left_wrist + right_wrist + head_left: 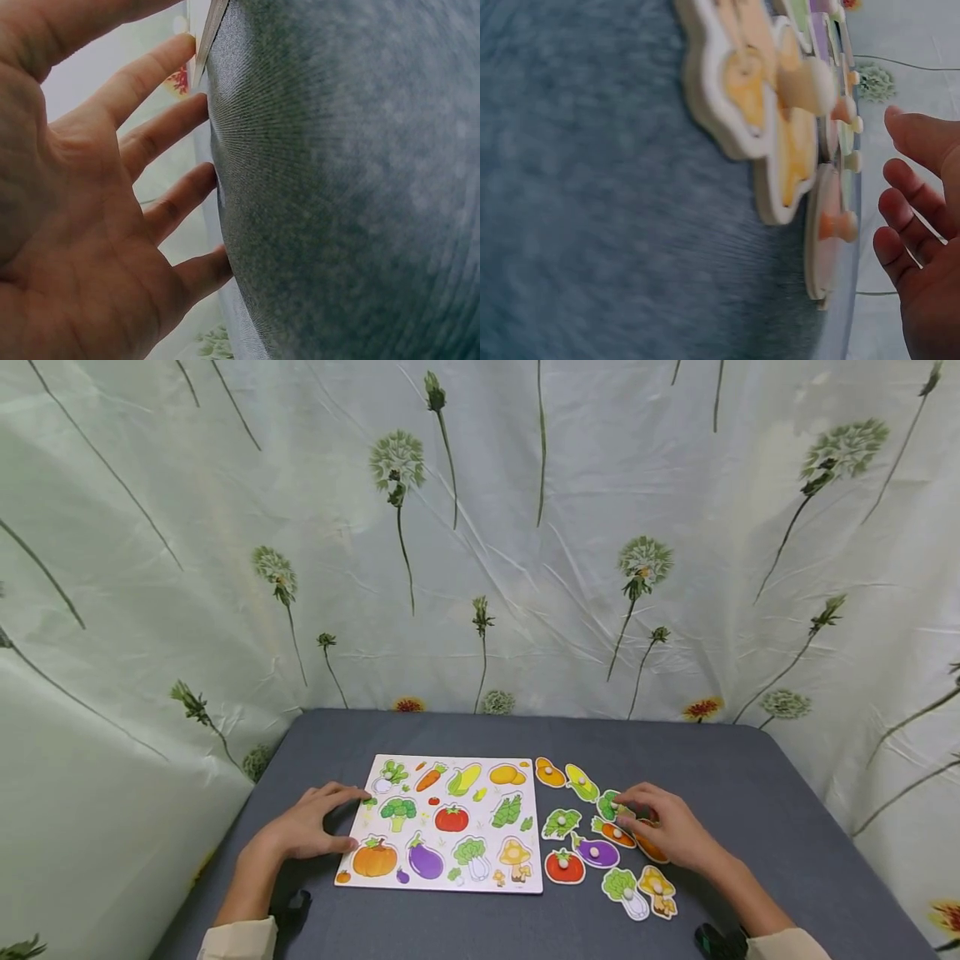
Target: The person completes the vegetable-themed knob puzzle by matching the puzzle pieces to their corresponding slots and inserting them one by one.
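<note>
A white vegetable puzzle board (527, 797) lies on the table. My left hand (307, 827) rests at its left edge, thumb and index finger touching the border; in the left wrist view the other fingers are spread loosely. My right hand (667, 827) hovers over the loose knobbed pieces, thumb and index finger apart near the broccoli piece (607, 805). Beneath that hand, the pumpkin piece (651, 845) is partly hidden, and the carrot piece (613, 833) lies beside it. In the right wrist view the fingers are slightly curled, holding nothing.
Between board and right hand lie tomato (564, 867), eggplant (598, 853), leafy green (560, 823), corn (582, 784) and potato (550, 772) pieces. Nearer the front are bok choy (624, 893) and mushroom (657, 890) pieces. A floral curtain (525, 568) hangs behind the grey table (435, 927).
</note>
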The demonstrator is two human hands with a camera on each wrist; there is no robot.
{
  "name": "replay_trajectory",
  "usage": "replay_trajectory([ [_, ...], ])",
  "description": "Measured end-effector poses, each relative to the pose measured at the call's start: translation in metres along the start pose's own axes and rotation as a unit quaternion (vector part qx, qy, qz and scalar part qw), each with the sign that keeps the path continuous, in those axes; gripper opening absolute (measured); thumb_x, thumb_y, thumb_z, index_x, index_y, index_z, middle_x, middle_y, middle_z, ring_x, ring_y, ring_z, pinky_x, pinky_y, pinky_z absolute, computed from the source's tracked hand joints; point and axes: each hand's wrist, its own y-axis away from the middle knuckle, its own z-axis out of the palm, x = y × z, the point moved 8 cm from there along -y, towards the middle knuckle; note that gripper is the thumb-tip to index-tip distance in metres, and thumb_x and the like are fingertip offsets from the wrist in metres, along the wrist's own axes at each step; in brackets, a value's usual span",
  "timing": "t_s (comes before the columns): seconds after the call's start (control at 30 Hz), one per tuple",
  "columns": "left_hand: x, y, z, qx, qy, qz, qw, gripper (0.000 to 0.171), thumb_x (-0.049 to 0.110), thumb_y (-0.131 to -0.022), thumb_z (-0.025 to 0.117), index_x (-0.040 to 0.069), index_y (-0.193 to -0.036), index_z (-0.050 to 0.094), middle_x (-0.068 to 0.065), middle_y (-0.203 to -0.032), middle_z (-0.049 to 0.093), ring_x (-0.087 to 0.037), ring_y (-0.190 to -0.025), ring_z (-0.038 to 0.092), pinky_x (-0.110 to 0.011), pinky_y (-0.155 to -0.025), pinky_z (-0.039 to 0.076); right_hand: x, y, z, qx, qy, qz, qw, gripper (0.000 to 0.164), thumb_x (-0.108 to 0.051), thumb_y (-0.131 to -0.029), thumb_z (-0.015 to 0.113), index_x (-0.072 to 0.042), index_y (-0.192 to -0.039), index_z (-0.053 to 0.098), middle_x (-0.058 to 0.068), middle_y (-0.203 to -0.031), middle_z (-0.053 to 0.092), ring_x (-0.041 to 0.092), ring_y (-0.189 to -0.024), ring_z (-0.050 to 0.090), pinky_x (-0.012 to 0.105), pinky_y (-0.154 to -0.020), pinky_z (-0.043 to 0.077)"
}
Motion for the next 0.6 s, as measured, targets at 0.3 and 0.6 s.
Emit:
replay_trajectory([
  [0.3, 0.0, -0.001, 0.001, 0.0, 0.003, -0.003, 1.0, 0.074, 0.047, -0.074, 0.085, 0.029, -0.142, 0.06, -0.008, -0.142, 0.054, -0.035, -0.125, 0.046, -0.069, -0.1, 0.042, 0.009, 0.005, 0.015, -0.038, -0.008, 0.004, 0.999, 0.023, -0.028, -0.096, 0.074, -0.018, -0.116, 0.077, -0.009, -0.101, 0.066, -0.002, -0.08, 0.053, 0.023, -0.068, 0.045],
  [0.6, 0.002, 0.001, 0.0, -0.002, 0.007, -0.006, 1.0, 0.075, 0.048, -0.075, 0.085, 0.029, -0.143, 0.06, -0.008, -0.144, 0.053, -0.036, -0.126, 0.045, -0.07, -0.1, 0.041, 0.007, 0.01, 0.015, -0.07, -0.022, -0.015, 0.997, 0.014, -0.029, -0.098, 0.071, -0.026, -0.108, 0.08, -0.01, -0.1, 0.069, 0.0, -0.085, 0.053, 0.024, -0.07, 0.042],
])
